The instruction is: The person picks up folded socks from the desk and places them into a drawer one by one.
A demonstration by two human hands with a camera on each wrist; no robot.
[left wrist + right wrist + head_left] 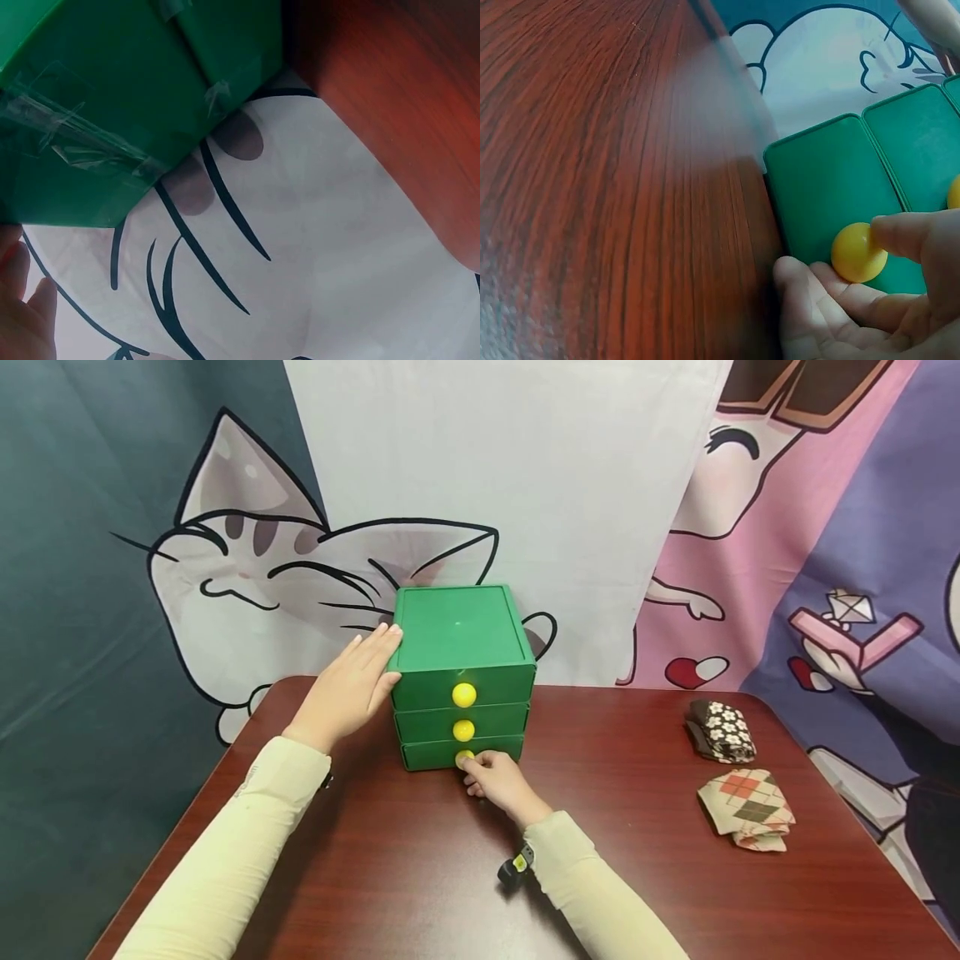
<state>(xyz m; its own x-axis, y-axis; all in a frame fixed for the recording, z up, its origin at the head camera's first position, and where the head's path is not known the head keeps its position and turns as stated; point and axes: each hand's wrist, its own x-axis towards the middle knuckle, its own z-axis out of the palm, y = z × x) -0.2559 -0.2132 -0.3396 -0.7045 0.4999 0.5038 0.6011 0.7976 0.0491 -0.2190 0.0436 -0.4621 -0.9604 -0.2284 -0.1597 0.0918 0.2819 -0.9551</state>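
Observation:
A green three-drawer box [461, 631] with round yellow knobs stands at the back of the table. My left hand [348, 685] rests against its upper left edge, fingers straight and side by side. At the bottom drawer [427, 757], my right hand [501, 783] pinches the lowest yellow knob [853, 255] between thumb and fingers. The right wrist view shows the middle drawer's front [915, 142] beside it. In the left wrist view the box's taped side [112, 142] fills the upper left, and some fingertips [43, 300] show at the left edge.
On the right side of the reddish-brown table [615, 860] lie a folded dark sock-like cloth with white flowers [726, 733] and a folded beige argyle cloth [748, 808]. Behind the box hangs a cartoon-printed curtain [487, 460].

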